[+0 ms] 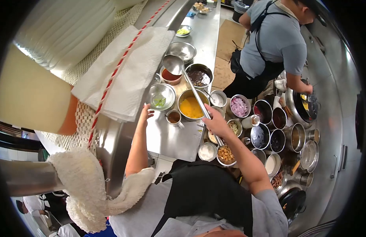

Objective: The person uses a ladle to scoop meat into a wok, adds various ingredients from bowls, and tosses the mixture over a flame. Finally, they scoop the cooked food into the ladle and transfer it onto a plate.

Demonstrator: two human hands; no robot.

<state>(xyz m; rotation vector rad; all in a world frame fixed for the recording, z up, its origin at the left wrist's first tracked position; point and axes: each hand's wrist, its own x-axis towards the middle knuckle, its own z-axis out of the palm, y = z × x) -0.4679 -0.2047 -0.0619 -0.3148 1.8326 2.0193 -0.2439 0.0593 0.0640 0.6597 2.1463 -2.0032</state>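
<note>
Grips ladle [174,64] in right hand [216,123] above steel counter [171,139] crowded with bowls [191,107]; rests left hand [145,113], fingers loosely spread, at counter edge; co-worker [270,43] beyond.

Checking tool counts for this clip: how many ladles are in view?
1. The steel ladle is in the right hand, its cup by the red-sauce pot, its handle crossing the bowl of yellow liquid. Others may be hidden among the pots on the right.

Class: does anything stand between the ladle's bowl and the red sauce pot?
Nothing visible does. The right hand holds the ladle, whose bowl overlaps the far rim of the red sauce pot in this view. The handle crosses above the yellow bowl.
</note>
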